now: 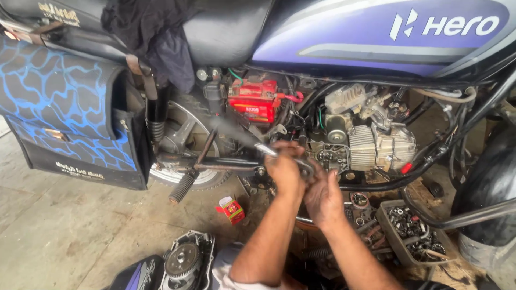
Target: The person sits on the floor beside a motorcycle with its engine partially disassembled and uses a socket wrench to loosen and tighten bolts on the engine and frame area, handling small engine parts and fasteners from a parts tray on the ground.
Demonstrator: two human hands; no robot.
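Steel wrench [267, 151] gripped in left hand [285, 171] at open engine [355, 145] of purple motorbike [376, 32], right hand [322, 196] touching left w/ fingers curled at wrench head, red battery [253, 101] above-left, parts tray [411, 231] right, small red box [232, 208] on floor.

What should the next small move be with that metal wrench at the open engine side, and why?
Probably seat the metal wrench squarely before turning. The left hand grips its handle and the right hand steadies its head against the open engine case; the hands hide the contact point, so the fit cannot be confirmed.
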